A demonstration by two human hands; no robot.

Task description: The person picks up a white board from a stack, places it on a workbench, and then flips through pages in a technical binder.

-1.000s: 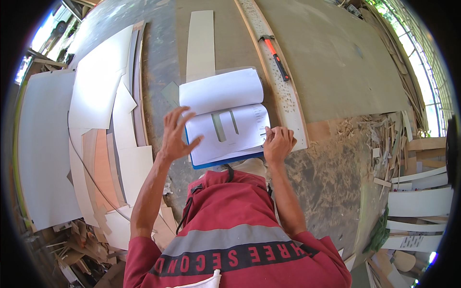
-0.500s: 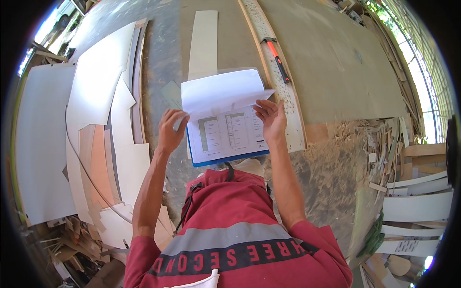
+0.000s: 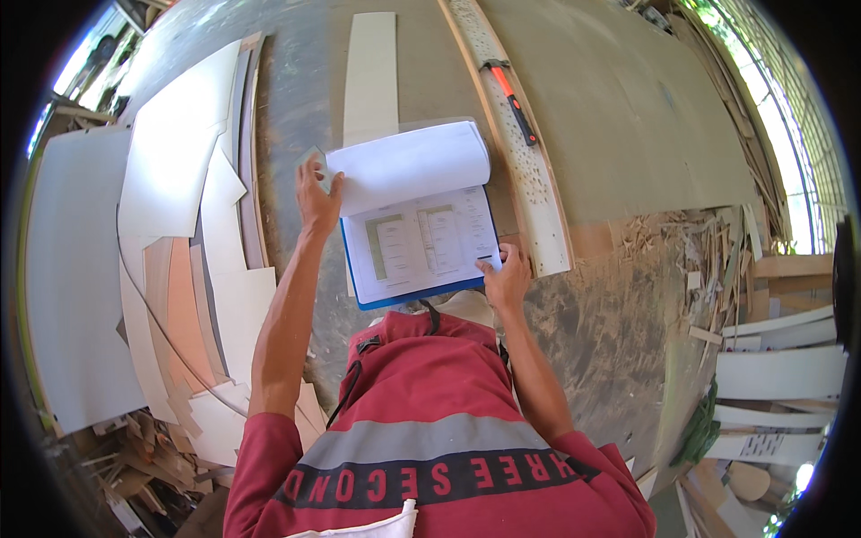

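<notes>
A blue-backed document folder [image 3: 421,294] lies in front of me, its lower edge close to my waist. White sheets [image 3: 417,161] are folded back over its upper part, and below them a printed page [image 3: 417,238] shows drawings in panels. My right hand [image 3: 509,273] grips the folder's lower right edge, its thumb on the page corner. Beside the left edge of the folded sheets is my left hand [image 3: 318,197], thumb and curled fingers apart. Its thumb is near the paper; whether it touches the paper is unclear.
A hammer [image 3: 511,103] with an orange and black handle rests on a long speckled board [image 3: 538,202] right of the folder. Beyond the folder lies a pale strip [image 3: 370,72]. Stacked panels [image 3: 184,143] stand left; scrap pieces [image 3: 717,260] and curved white boards [image 3: 780,375] lie right.
The upper sheets have gone further back, showing more of the printed page. My right hand has come down from the sheets' edge to the folder's lower right; my left hand has moved slightly up and left.
</notes>
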